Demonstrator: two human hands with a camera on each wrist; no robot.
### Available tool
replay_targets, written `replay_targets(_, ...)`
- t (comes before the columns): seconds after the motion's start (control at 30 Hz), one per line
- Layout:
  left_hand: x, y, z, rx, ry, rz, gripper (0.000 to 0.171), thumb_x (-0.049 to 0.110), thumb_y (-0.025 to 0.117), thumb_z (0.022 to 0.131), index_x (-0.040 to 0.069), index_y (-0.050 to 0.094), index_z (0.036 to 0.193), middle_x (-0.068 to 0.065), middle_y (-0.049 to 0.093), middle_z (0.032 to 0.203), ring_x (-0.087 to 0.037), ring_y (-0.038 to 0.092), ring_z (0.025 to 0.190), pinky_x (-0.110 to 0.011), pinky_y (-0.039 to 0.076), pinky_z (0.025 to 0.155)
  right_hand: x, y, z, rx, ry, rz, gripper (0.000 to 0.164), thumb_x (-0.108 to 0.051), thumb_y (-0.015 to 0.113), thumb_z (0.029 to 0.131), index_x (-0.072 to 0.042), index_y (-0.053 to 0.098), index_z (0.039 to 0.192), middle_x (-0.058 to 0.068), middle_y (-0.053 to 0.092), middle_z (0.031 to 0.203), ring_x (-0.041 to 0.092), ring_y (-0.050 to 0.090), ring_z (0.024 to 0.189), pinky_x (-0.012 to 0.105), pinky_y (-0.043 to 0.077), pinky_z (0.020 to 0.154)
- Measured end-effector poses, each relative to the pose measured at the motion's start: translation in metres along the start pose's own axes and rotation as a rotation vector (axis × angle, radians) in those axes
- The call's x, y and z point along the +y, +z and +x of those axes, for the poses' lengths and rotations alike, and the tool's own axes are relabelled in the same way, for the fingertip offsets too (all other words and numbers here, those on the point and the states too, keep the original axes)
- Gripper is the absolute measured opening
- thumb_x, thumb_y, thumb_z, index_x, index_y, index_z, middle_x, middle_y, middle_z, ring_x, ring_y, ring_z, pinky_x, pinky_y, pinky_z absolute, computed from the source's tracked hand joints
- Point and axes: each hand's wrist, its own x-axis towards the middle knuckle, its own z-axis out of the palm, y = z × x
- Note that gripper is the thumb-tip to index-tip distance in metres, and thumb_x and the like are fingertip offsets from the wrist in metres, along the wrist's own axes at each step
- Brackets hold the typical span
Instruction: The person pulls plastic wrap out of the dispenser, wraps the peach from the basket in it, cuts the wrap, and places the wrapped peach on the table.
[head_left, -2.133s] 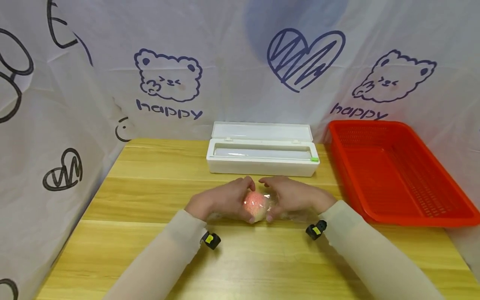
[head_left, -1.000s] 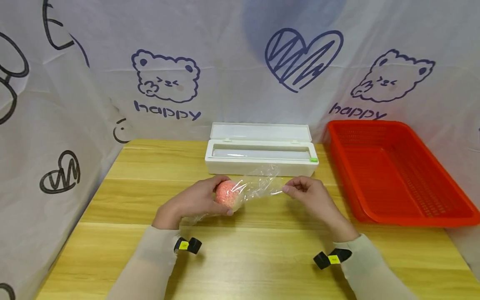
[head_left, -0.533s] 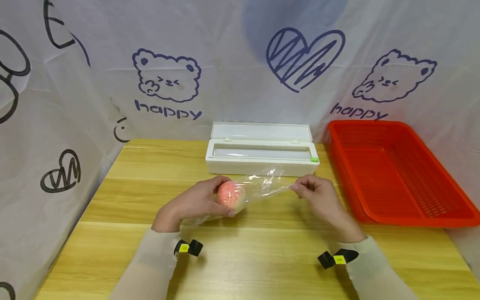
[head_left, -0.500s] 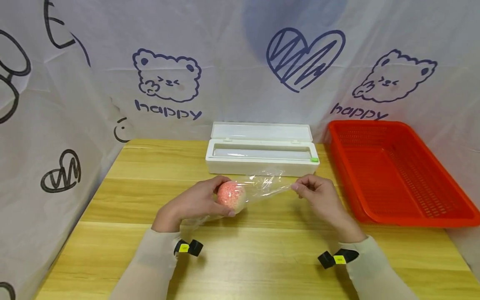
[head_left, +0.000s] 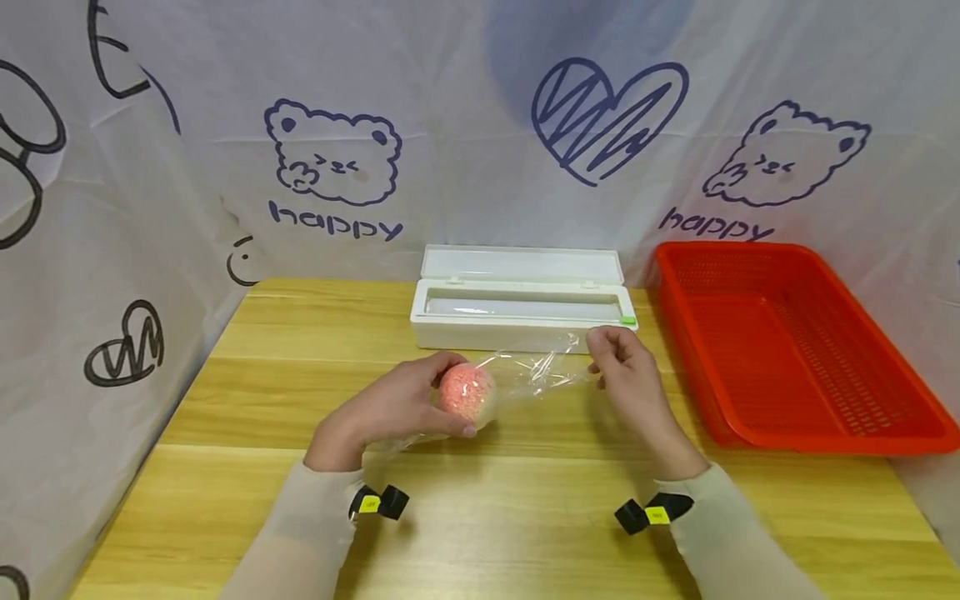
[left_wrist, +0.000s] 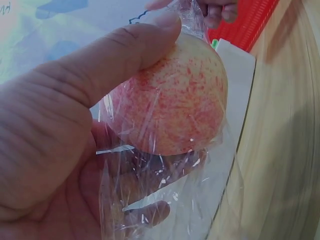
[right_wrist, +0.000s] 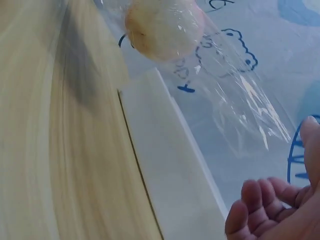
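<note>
A red-and-yellow apple (head_left: 467, 396) is wrapped in clear cling film (head_left: 534, 375), whose loose ends stick out on both sides. My left hand (head_left: 375, 417) grips it over the middle of the table; the left wrist view shows the thumb lying across the top of the apple (left_wrist: 172, 107). To the right, my right hand (head_left: 636, 387) hovers by the film's free end. In the right wrist view its thumb stands apart from the loosely curled fingers (right_wrist: 250, 197), and the film's end (right_wrist: 267, 132) hangs free just short of them.
Behind the hands stands a long white cling film box (head_left: 517, 336), its lid raised and a roll inside. A red plastic basket (head_left: 765, 367) sits at the table's right side. Printed white cloth (head_left: 465, 125) hangs along the back and left.
From both hands around the apple, the right hand moved right, pinching and stretching the film's end; now it has let go and risen slightly. The left hand moved left with the apple.
</note>
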Motion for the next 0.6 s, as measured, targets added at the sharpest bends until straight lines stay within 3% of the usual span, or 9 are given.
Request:
replay_targets(0.13, 0.006, 0.004, 0.001, 0.0, 0.019, 0.009, 0.075, 0.048, 0.087, 0.064, 0.025, 0.051, 0.126, 0.012, 0.062, 0.111, -0.005, 0.058, 0.098, -0.034, 0.05, 0.09, -0.009, 0.008, 0.0, 0.015, 0.01, -0.056, 0.053, -0.053, 0.045, 0.098, -0.005, 0.058, 0.116, 0.017, 0.06, 0.094, 0.031, 0.059, 0.084, 0.036, 0.05, 0.067)
replay_targets(0.37, 0.012, 0.009, 0.001, -0.031, 0.045, -0.001, 0.075, 0.047, 0.086, 0.065, 0.024, 0.05, 0.127, 0.012, 0.062, 0.113, -0.006, 0.058, 0.099, -0.033, 0.051, 0.089, -0.011, 0.019, -0.001, 0.214, -0.146, -0.128, 0.037, -0.045, 0.06, 0.093, -0.012, 0.067, 0.078, 0.006, 0.053, 0.066, 0.02, 0.047, 0.066, 0.033, 0.036, 0.059)
replay_targets(0.6, 0.009, 0.013, -0.001, -0.056, 0.054, -0.03, 0.081, 0.053, 0.084, 0.065, 0.023, 0.047, 0.131, 0.009, 0.06, 0.117, -0.01, 0.057, 0.104, -0.036, 0.052, 0.088, -0.009, 0.019, 0.001, 0.28, -0.215, -0.16, 0.036, -0.044, 0.062, 0.092, -0.013, 0.065, 0.073, 0.004, 0.053, 0.062, 0.019, 0.047, 0.063, 0.032, 0.035, 0.056)
